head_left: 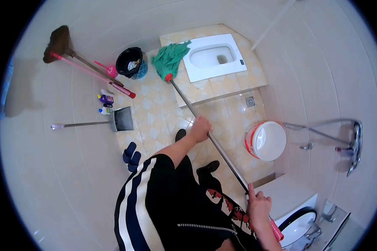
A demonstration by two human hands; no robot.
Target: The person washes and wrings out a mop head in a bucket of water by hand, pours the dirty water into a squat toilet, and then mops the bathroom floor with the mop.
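My left hand [200, 129] is wrapped round the middle of the metal shaft of a mop [228, 159]. Lower down, close to the pink grip at the handle's end, my right hand [259, 206] is closed on the same shaft, its index finger lying along it. The mop's green cloth head [168, 58] rests on the tiled step, beside the left edge of the white squat toilet [215, 56]. A red collar joins cloth and shaft. Just left of the mop head stands a bin [141, 69] with a black liner and some waste inside.
A broom [92, 65] and pink-handled tool lean at the left wall, near bottles [107, 99], a dustpan [123, 119] and slippers [132, 156]. A white bucket [270, 141] stands right, below a shower fitting [355, 142]. A floor drain [250, 101] lies by the step; a washbasin [297, 228] is lower right.
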